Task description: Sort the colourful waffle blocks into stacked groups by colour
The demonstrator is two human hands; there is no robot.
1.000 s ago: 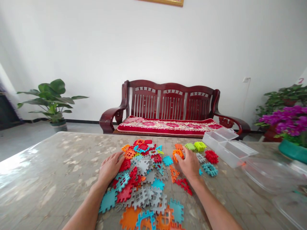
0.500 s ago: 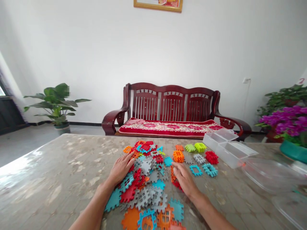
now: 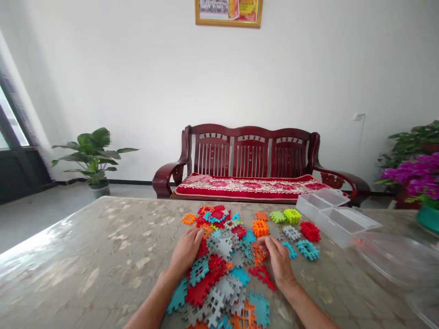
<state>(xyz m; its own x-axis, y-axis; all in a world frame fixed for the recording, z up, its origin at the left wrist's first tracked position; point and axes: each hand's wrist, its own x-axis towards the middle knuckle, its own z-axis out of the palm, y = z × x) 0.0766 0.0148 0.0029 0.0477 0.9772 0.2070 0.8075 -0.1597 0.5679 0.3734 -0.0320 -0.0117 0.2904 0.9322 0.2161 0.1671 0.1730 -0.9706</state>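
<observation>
Plastic tiles heaped between hands on patterned table

I'm riding the head view now, facing forward and slightly down: table close at six o'clock, bench farther off, twelve.

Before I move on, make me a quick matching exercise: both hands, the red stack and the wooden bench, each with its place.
1. Left hand
2. Right hand
3. Red stack
4. Wooden bench

A. Just left of the clear box
B. Beyond the table
C. By an orange triangular piece
D. At the loose pile's left edge

Pairs: 1-D, 2-C, 3-A, 4-B
</observation>
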